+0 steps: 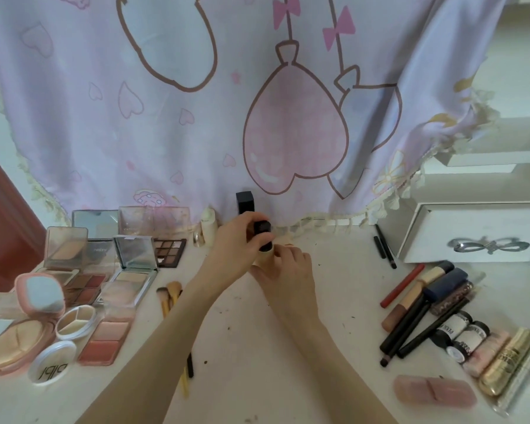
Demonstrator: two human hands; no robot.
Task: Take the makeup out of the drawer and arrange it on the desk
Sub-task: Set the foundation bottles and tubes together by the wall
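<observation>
Left hand [237, 240] grips the black cap of a small bottle [264, 237] at mid-back of the desk [257, 347]; right hand [283, 270] curls round its pale base. Black box [244, 202] stands just behind. Open palettes [129, 264] crowd the left side, pencils and tubes [435, 304] lie on the right.

Soft, even daylight; faint shadows; edges bowed by wide lens; slightly blurry overall.

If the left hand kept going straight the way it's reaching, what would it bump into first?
Probably the tall black box standing just beyond the left hand, then the hanging cloth; depth is hard to judge from this one view.
</observation>
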